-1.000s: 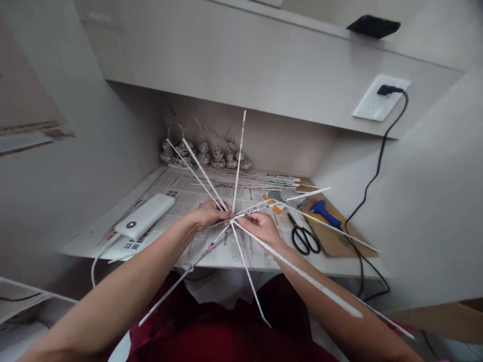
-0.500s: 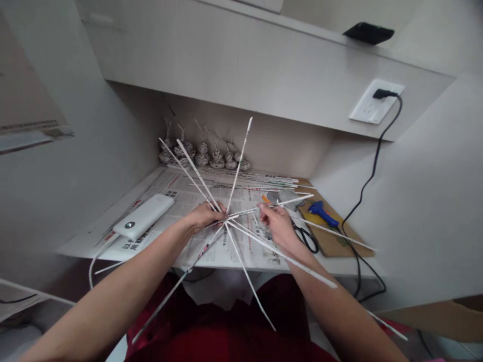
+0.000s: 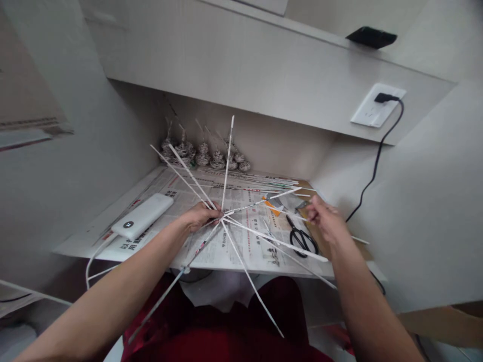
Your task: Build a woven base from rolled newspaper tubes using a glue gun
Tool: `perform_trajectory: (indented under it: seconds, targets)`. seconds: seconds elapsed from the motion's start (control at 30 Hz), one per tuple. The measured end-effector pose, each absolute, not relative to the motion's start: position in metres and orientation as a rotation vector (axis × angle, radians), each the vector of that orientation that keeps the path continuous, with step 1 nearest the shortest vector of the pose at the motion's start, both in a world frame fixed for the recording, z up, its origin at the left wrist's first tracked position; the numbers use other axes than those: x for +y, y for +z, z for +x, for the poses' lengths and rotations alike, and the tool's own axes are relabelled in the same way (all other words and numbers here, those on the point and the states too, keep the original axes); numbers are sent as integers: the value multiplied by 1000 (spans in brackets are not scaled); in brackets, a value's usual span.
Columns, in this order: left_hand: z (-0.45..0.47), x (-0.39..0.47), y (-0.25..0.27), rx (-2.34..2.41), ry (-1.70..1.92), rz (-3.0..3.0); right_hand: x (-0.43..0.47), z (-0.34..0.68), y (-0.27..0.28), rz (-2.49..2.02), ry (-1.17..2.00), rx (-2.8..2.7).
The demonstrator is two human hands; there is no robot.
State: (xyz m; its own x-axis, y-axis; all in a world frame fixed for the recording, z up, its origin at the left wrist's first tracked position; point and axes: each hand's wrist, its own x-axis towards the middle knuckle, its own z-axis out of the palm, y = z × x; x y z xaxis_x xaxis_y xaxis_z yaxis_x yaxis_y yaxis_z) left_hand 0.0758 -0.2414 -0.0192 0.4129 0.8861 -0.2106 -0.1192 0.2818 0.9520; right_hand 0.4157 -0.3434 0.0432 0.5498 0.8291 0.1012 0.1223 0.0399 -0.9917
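Note:
Several thin white rolled-paper sticks [image 3: 247, 230] fan out like a star from a joined centre. My left hand [image 3: 204, 216] is closed on them just left of that centre, with fingers and thumb pinched together. Off to the right, my right hand [image 3: 325, 221] has its fingers closed around another paper stick [image 3: 287, 211], which runs out on both sides of the hand. Whether this stick joins the star's centre is unclear. Black-handled scissors [image 3: 303, 241] lie left of my right wrist.
Newspaper [image 3: 234, 246] covers the shelf. A white power bank [image 3: 143, 216] with a cable lies at left. Woven gourd-shaped pieces [image 3: 203, 155] stand along the back wall, with loose paper sticks [image 3: 260, 178] before them. A black cord hangs from the wall socket [image 3: 378, 105].
My right hand has moved right, away from the star's centre, to farther along a stick, and now covers the blue glue gun. The star has turned and shifted slightly left with my left hand.

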Motion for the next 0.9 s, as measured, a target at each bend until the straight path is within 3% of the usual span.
perform_trajectory:
  seconds: [0.17, 0.3, 0.47, 0.63, 0.77, 0.9]
  targets:
    - [72, -240, -16, 867, 816, 1104, -345, 371, 18, -1586, 913, -1270]
    - [63, -242, -13, 882, 831, 1126, -331, 351, 19, -1405, 1221, -1065]
    - [42, -242, -14, 938, 836, 1122, -301, 324, 40, -1279, 1265, -1009]
    - [21, -241, -16, 984, 877, 1078, -266, 310, 60, -1361, 981, -1285]
    - [14, -241, -21, 1023, 929, 964, -266, 339, 48, -1800, 528, -1622]
    - [13, -239, -24, 1003, 930, 940, -302, 368, 22, -2143, 398, -1938]
